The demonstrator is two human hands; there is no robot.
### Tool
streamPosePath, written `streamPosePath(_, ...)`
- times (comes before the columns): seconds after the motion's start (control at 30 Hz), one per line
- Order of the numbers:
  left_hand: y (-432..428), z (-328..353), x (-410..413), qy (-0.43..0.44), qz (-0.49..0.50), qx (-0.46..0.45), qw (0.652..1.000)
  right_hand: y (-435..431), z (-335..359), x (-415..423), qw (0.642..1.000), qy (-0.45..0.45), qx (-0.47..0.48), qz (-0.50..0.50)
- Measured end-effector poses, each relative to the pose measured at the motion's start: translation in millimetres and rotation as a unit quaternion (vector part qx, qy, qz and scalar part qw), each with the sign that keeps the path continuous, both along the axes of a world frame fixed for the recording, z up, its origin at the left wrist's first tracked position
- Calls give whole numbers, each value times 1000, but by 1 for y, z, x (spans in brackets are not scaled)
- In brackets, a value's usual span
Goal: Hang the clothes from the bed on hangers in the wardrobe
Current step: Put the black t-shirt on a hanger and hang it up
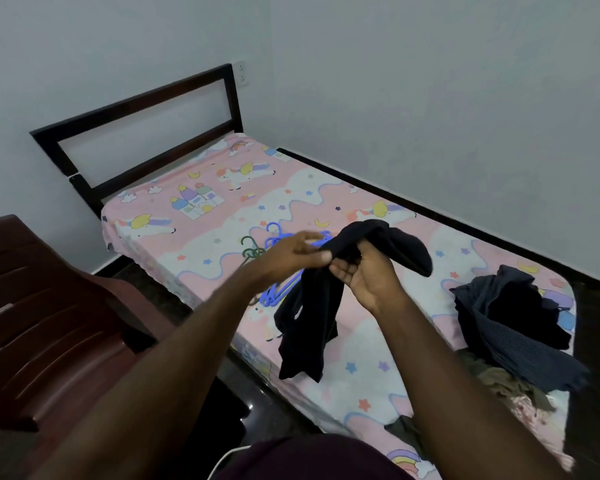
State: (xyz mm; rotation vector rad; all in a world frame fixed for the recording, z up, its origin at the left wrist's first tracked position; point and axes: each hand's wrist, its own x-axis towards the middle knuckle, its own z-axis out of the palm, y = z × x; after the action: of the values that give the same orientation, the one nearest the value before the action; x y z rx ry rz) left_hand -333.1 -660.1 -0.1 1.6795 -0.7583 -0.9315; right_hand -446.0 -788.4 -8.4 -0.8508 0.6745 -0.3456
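Observation:
I hold a black garment [312,317] up over the bed [201,216]. My left hand [291,252] pinches its bunched top edge, and my right hand [364,271] grips the same fold from below. The cloth hangs down from both hands and drapes over to the right. Behind my hands a bundle of blue hangers [278,237] and a green hanger [250,249] lie on the pink unicorn sheet, partly hidden. A heap of dark clothes [510,320] sits at the foot of the bed, with olive and floral pieces [510,389] under it. No wardrobe is in view.
A dark wooden headboard [136,133] stands against the grey wall. A brown plastic chair [49,323] is close on my left, beside the bed. A white cable [226,459] runs near my body. The floor is dark.

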Motion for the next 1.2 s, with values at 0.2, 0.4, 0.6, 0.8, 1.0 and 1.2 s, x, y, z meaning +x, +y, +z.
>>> streamPosePath(0.2, 7, -19, 11, 30, 24, -12, 999, -4, 15, -2, 998, 11, -30, 52)
streamPosePath(0.4, 5, -19, 13, -46, 2, 50, 998, -13, 20, -5, 993, 20, -73, 89)
streamPosePath(0.6, 6, 2, 20, -80, 108, -59, 989, -44, 19, -26, 997, 24, -76, 14)
streamPosePath(0.8, -12, 37, 26, -172, 115, -96, 974, -47, 1, -46, 966, 163, -152, -134)
streamPosePath(1.0, -33, 47, 9, -275, 0, -52, 960, -12, 33, -16, 841, 34, -537, -56)
streamPosePath(1.2, -22, 44, 13, -281, 33, -41, 958, -15, 48, -1, 831, 58, -514, 204)
